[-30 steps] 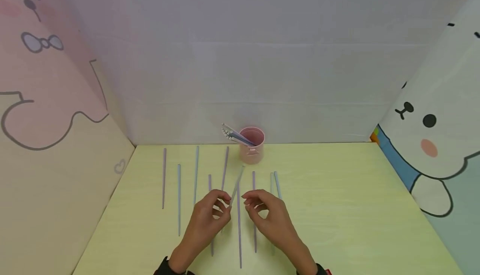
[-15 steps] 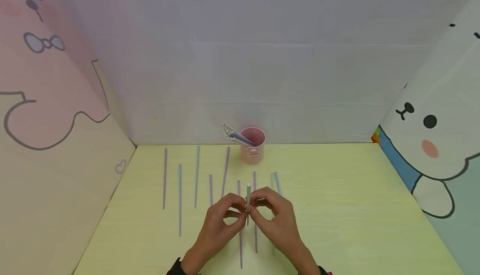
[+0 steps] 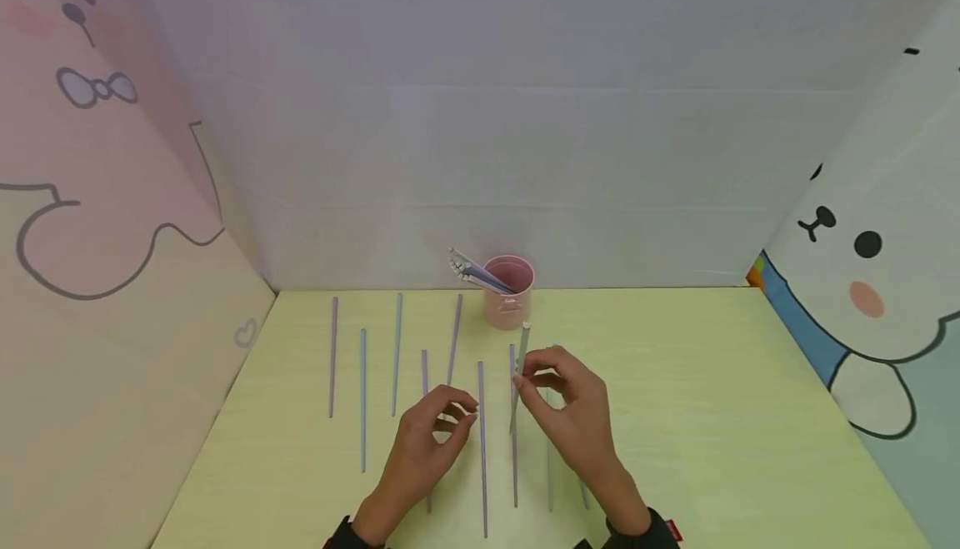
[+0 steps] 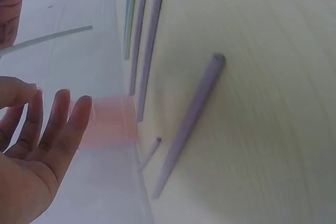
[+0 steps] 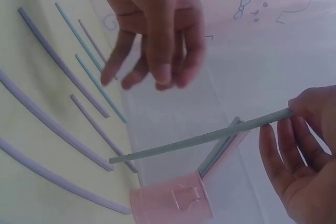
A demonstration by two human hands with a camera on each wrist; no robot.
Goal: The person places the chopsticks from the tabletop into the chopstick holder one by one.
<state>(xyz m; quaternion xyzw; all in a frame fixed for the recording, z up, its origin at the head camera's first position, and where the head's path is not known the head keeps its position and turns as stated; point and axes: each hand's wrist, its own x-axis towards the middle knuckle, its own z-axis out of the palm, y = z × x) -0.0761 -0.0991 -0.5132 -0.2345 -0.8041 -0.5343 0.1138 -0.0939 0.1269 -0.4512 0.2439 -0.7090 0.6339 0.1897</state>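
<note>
My right hand (image 3: 573, 407) pinches a thin pale green stick (image 3: 523, 341) between thumb and fingertips, tilted above the table, with its pale end toward the pink cup. In the right wrist view the green stick (image 5: 199, 139) stretches out from the fingertips across the cup. To its left, my left hand (image 3: 431, 449) hovers over the sticks with fingers loosely bent and nothing between them. Close by lie a purple stick (image 3: 483, 449) and another purple stick (image 3: 514, 474). Part of one more purple stick (image 3: 424, 370) is hidden by the left hand.
A pink cup (image 3: 506, 313) stands at the table's back edge, with a bunch of sticks (image 3: 476, 272) leaning out to the left. Blue sticks (image 3: 363, 399) and purple sticks (image 3: 333, 357) lie spread on the left. A green stick (image 3: 550, 474) lies partly under the right hand.
The green stick has passed from my left hand to my right. The hands met in the middle, then the right hand moved away right and farther forward, while the left drew back left.
</note>
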